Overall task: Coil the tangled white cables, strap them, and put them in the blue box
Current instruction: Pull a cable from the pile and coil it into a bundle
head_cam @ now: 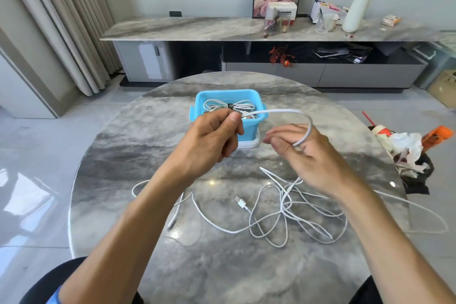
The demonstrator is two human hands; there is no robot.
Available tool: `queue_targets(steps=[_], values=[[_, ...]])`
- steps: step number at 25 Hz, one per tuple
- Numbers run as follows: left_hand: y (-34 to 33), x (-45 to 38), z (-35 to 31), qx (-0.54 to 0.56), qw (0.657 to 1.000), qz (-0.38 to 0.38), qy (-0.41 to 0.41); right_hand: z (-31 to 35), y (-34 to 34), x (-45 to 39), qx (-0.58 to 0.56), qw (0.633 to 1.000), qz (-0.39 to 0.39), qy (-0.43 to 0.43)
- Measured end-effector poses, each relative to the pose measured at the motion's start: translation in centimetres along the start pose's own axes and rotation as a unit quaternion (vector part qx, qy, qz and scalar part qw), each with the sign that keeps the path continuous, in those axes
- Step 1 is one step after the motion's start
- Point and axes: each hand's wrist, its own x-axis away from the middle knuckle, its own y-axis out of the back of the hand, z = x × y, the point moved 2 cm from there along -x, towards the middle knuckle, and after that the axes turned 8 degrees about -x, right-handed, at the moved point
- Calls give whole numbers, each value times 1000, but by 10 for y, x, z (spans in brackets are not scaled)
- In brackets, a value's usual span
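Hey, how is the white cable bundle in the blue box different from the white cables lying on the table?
The white cable bundle in the blue plastic box is coiled and cinched by a dark strap; the loose white cables on the grey marble table sprawl tangled and unstrapped. The bundle sits inside the box; the loose cables spread wide across the tabletop, one USB plug exposed. Both are thin and white.

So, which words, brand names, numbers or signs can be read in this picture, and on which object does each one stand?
"...ibronic": dark letters on the white box on the sideboard; the first letters are hidden and the smaller line beneath is blurred.
Printed packet beside it: colourful print, too blurred to read.
Small packet at the far right of the sideboard: too small to read.
Orange package in the bin: unreadable.
Blue box and white cables: no text visible.
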Motion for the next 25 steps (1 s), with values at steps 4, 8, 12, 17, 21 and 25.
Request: queue_targets(steps=[4,8,12,17,21,25], values=[[-14,2,4,6,1000,-1,-8,-2,-23,4,-121,986,79,-80],[-44,12,5,-116,989,-65,-70,8,-48,2,-401,903,67,-138],[-41,11,12,-169,968,-153,-102,10,-56,2,-527,831,95,-153],[-53,18,4,53,997,-49,10,17,-49,5,-487,853,48,-182],[-50,17,8,77,994,39,68,15,-10,-5,-598,788,-50,-140],[-67,25,3,104,972,177,114,16,-17,-1,-585,785,-105,-175]])
